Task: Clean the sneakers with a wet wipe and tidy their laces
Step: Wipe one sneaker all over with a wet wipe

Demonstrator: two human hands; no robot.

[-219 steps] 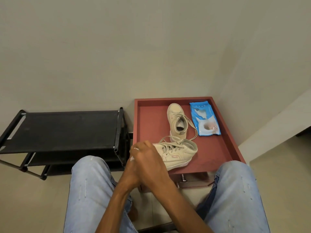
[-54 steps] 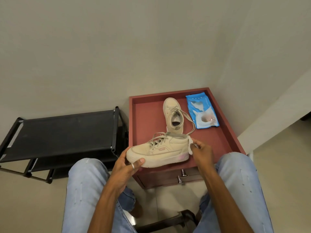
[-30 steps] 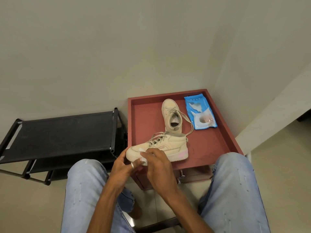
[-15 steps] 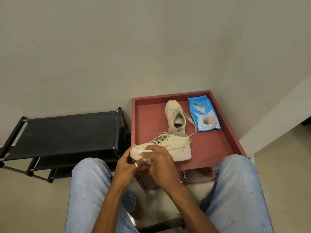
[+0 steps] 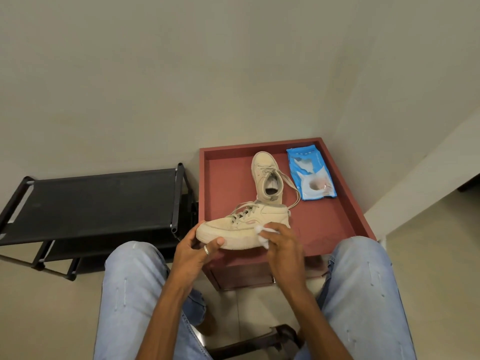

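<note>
A beige sneaker [image 5: 240, 226] lies sideways at the front edge of the red table [image 5: 335, 219], its toe to the left. My left hand [image 5: 196, 246] grips its toe, thumb over the sole edge. My right hand [image 5: 281, 244] presses a white wet wipe [image 5: 263, 233] against the sneaker's side near the heel. The second beige sneaker [image 5: 267, 178] stands behind it, toe to the wall, with loose laces trailing right. A blue wet-wipe pack [image 5: 310, 175] lies beside it at the back right.
A black shoe rack [image 5: 98, 201] stands to the left of the red table. My two knees in light jeans [image 5: 363, 279] flank the table front. Walls close the space behind and to the right.
My right hand has slid the wipe from the sneaker's toe along its side toward the heel. My left hand keeps hold of the toe.
</note>
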